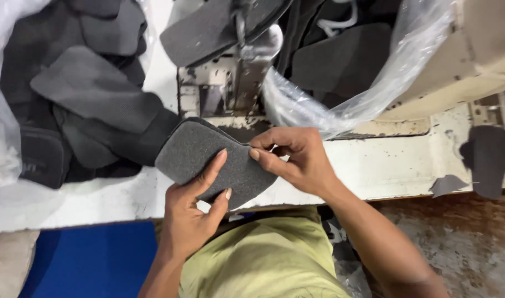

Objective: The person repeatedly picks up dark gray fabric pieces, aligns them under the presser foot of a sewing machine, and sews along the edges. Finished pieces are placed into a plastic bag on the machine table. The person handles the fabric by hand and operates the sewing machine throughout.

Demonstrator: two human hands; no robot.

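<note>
Centrally, a grey foam pad [208,160] with rounded corners is held above the near edge of a worn white sewing table [385,165]. It is gripped from below by the left hand [194,212], while its right edge is pinched by the right hand [294,160]. Dark fabric pieces [92,105] are piled close at left; a sewing machine [230,77] sits just behind.

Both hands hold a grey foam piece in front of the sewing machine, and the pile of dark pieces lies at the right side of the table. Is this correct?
Not quite: in the head view the pile of dark pieces lies at the left side. Both the left hand and right hand do hold the grey foam piece before the sewing machine.
</note>
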